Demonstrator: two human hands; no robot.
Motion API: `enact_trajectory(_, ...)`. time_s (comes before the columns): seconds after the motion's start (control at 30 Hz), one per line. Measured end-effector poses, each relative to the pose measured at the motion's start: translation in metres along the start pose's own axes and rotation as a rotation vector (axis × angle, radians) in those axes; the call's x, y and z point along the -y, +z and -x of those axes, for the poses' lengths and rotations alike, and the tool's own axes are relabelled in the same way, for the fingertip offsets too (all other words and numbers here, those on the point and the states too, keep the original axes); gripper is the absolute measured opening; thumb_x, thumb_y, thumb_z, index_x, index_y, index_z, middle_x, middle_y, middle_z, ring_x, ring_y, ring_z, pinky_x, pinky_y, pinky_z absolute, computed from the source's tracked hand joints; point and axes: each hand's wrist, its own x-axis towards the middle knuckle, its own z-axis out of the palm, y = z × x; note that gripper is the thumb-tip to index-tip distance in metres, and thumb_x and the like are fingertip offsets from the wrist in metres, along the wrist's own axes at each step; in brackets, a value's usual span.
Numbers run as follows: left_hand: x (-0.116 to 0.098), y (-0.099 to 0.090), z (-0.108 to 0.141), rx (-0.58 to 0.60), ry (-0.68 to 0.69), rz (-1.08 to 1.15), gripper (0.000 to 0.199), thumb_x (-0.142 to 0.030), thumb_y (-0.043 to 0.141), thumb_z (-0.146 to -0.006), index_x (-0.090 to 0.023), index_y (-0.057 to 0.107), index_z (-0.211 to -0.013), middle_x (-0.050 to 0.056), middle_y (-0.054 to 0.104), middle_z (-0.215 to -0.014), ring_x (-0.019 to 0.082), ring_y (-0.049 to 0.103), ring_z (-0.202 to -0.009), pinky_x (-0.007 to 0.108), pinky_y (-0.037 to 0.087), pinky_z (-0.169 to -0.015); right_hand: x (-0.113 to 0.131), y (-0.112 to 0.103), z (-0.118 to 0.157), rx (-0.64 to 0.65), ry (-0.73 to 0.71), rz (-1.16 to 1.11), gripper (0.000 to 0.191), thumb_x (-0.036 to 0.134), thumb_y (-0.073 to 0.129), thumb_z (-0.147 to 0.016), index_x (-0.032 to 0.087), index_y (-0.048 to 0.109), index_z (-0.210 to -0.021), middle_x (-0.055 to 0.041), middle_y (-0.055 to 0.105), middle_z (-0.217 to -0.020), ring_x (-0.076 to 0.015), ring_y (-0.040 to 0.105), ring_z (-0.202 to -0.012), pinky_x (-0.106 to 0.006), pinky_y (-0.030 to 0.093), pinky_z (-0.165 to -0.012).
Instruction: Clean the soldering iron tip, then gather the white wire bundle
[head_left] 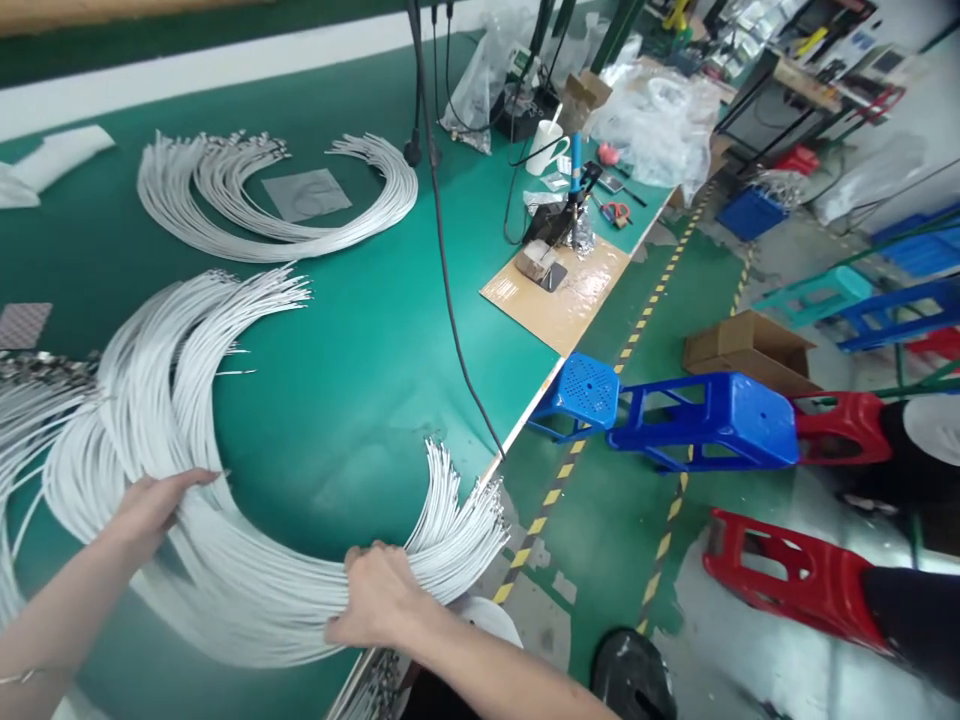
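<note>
**Bench entry: white wire bundle, both hands on it**

Hands. Your left hand [154, 505] lies palm-down on the left arc of the big wire bundle [187, 440], fingers spread and pressing, not closed around it. Your right hand [379, 595] is clenched over the bundle's lower right run, just short of the metal-tipped ends that fan up beside it.

Location. The bundle lies in a wide curve on the green mat [352, 330], at the near edge of the bench.

Count. Wire bundles: three in view, namely the one you hold, a second bundle [270, 205] beyond it, and a part of a third [22, 420] left of it. Grey pads: two, one inside the second bundle, one left of your bundle. White mug [546, 148]: one, far right of the bundle. Black cable [442, 250]: one, trailing across the mat right of the bundle.

Room. Right of the bundle, off the bench: green floor with yellow-black tape, two blue stools [675, 410] tipped over, red stools behind them, a cardboard box.
</note>
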Motion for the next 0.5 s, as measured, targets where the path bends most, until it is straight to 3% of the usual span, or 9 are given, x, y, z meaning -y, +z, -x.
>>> enact_trajectory(0.1,-0.006,0.005,0.000,0.186,-0.178,0.235,0.029,-0.034,0.067,-0.097,-0.015,0.067,-0.119,0.006,0.072,-0.114,0.026,0.073,-0.090,0.040,0.063,-0.073,0.011,-0.004,0.017,-0.033,0.023,0.007,0.041,0.043,0.068,-0.096,0.015,0.063,-0.126,-0.0093,0.072,-0.118,-0.0251,0.071,-0.105,-0.047,0.058,-0.092)
enact_trajectory(0.2,-0.010,0.006,0.005,0.334,-0.236,0.423,0.028,-0.036,0.066,-0.097,-0.015,0.068,-0.116,0.005,0.072,-0.115,0.028,0.073,-0.094,0.042,0.063,-0.077,0.020,-0.012,0.029,-0.027,-0.033,-0.007,0.040,0.042,0.069,-0.096,0.015,0.064,-0.125,-0.0079,0.074,-0.113,-0.0230,0.073,-0.097,-0.045,0.058,-0.090)
enact_trajectory(0.33,-0.010,-0.002,0.016,0.363,-0.261,0.587,0.031,-0.037,0.066,-0.097,-0.016,0.067,-0.120,0.006,0.071,-0.120,0.028,0.072,-0.097,0.044,0.062,-0.080,0.027,-0.014,0.036,-0.022,-0.078,-0.008,0.038,0.040,0.073,-0.092,0.014,0.067,-0.119,-0.0084,0.074,-0.113,-0.0248,0.072,-0.104,-0.048,0.057,-0.094)
enact_trajectory(0.4,-0.010,-0.006,0.015,0.352,-0.268,0.659,0.031,-0.034,0.067,-0.097,-0.017,0.065,-0.123,0.009,0.070,-0.121,0.025,0.072,-0.097,0.044,0.062,-0.080,0.028,-0.007,0.032,-0.041,-0.074,-0.004,0.039,0.038,0.073,-0.092,0.015,0.066,-0.124,-0.0107,0.071,-0.123,-0.0275,0.068,-0.115,-0.050,0.054,-0.099)
enact_trajectory(0.5,-0.014,-0.016,0.006,0.343,-0.260,0.786,0.031,-0.033,0.066,-0.098,-0.017,0.065,-0.124,0.009,0.070,-0.121,0.025,0.072,-0.095,0.043,0.062,-0.079,0.027,0.006,0.022,-0.112,-0.084,-0.014,0.033,0.032,0.069,-0.097,0.015,0.066,-0.124,-0.0081,0.074,-0.111,-0.0240,0.074,-0.100,-0.046,0.062,-0.088)
